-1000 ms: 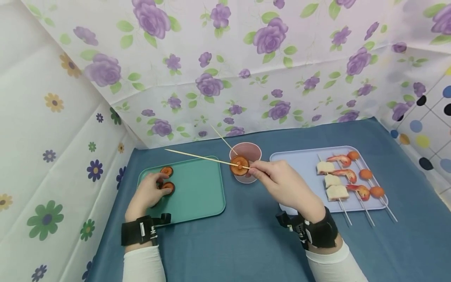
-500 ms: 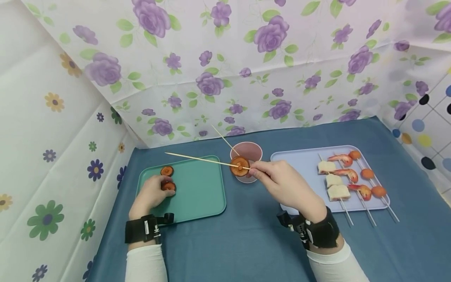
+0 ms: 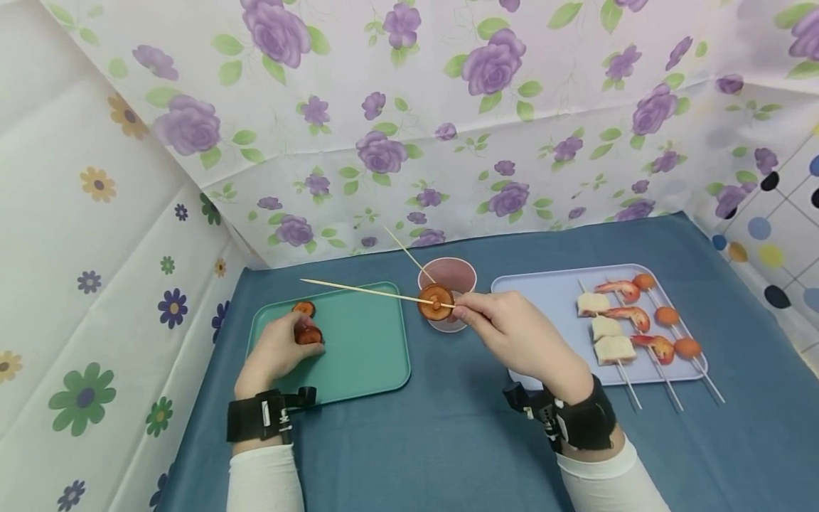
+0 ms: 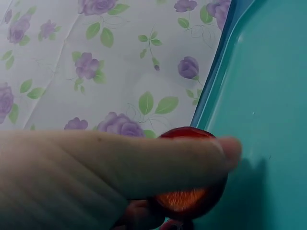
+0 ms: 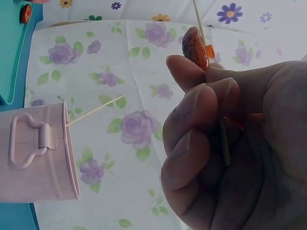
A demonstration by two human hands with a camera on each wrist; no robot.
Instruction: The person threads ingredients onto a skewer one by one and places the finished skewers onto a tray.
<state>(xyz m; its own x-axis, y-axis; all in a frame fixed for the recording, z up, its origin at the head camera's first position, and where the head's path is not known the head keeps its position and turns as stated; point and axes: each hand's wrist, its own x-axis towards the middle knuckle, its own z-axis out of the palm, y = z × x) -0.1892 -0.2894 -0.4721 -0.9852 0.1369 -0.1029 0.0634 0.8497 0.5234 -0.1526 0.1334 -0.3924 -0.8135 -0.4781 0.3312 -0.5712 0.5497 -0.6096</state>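
My right hand (image 3: 512, 331) holds a thin wooden skewer (image 3: 358, 288) near one end; its long bare part points left. A brown mushroom (image 3: 435, 302) is threaded on it, against my fingertips. In the right wrist view the mushroom (image 5: 194, 48) is seen edge-on, and my curled fingers hide part of the skewer. Over the green tray (image 3: 365, 355), my left hand (image 3: 278, 348) pinches a second mushroom (image 3: 310, 334) between thumb and fingers. The left wrist view has my thumb across this mushroom (image 4: 184, 199), tilted up. Another mushroom (image 3: 304, 308) lies just beyond my left fingers.
A pink pail (image 5: 33, 153) with a side handle stands behind the held skewer, one bare skewer (image 3: 406, 252) leaning out of it. At right, a lilac tray (image 3: 537, 295) bears skewers with white cubes (image 3: 614, 350), shrimp (image 3: 652, 348) and orange balls (image 3: 687, 348).
My left hand has shifted slightly right, and the mushroom in its fingers has tipped up from lying flat. The right hand and its skewer have stayed almost still.
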